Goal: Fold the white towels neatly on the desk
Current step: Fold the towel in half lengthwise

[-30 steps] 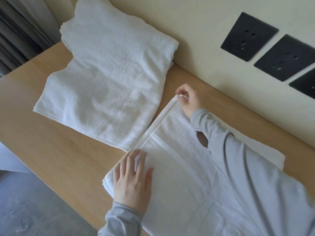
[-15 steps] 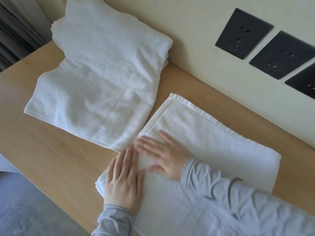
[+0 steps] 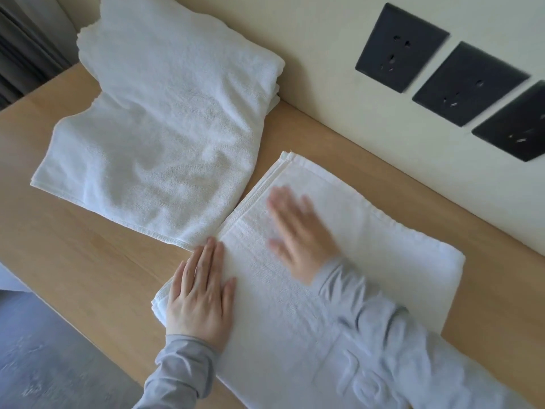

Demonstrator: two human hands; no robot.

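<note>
1. Presently, nothing is gripped: the left hand lies flat and open at the near corner of the towel; the right hand, blurred, is spread open upon it.
2. The towel lies folded on the desk, just beside the stack.
3. Layers may be skewed if smoothed hard towards the doubled hem.

No writing, label, brand or number can be read on the towels, desk, wall or dark wall plates.

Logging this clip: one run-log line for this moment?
phase: smoothing | left hand: flat on folded towel | right hand: blurred, on towel | second towel: unfolded
</note>
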